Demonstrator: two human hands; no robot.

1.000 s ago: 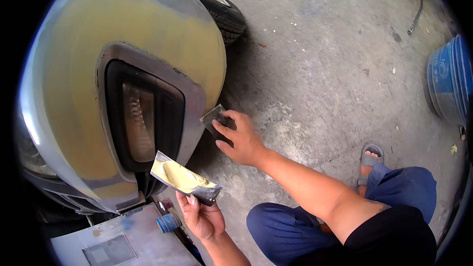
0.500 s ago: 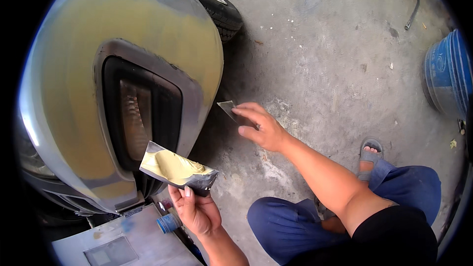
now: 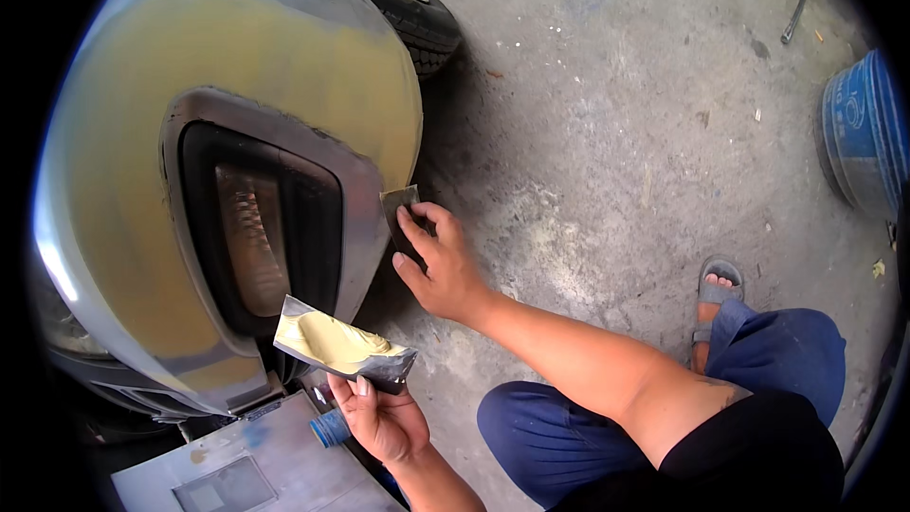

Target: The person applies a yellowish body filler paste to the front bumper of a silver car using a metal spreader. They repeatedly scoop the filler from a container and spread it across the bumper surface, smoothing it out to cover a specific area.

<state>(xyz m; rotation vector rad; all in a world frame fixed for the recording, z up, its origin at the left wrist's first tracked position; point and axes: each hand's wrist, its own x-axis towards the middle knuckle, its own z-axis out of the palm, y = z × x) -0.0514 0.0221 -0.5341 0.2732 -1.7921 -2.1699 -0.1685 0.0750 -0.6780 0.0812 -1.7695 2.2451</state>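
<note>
My left hand [image 3: 384,422] is closed on a flat board [image 3: 384,370] that carries a thick spread of pale yellow filler paste [image 3: 332,339]. In my right hand [image 3: 441,261], a thin dark spreader [image 3: 400,204] is pinched between fingers and thumb. Its upper edge lies at the right edge of a car bumper [image 3: 313,47]; whether it touches cannot be told. Grey and yellowish patches cover the bumper. A black-framed fog lamp [image 3: 254,237] sits in its recess, with the paste board just below it.
A car tyre [image 3: 427,33] stands behind the bumper. At lower left are a grey metal panel [image 3: 152,479] and a small blue can [image 3: 330,428]. A blue bucket [image 3: 863,133] stands at the right on the concrete floor [image 3: 607,133]. My sandalled foot [image 3: 720,284] is at right.
My right hand has moved left and slightly down, bringing the spreader to the bumper's edge. My left hand with the paste board is slightly lower in the picture.
</note>
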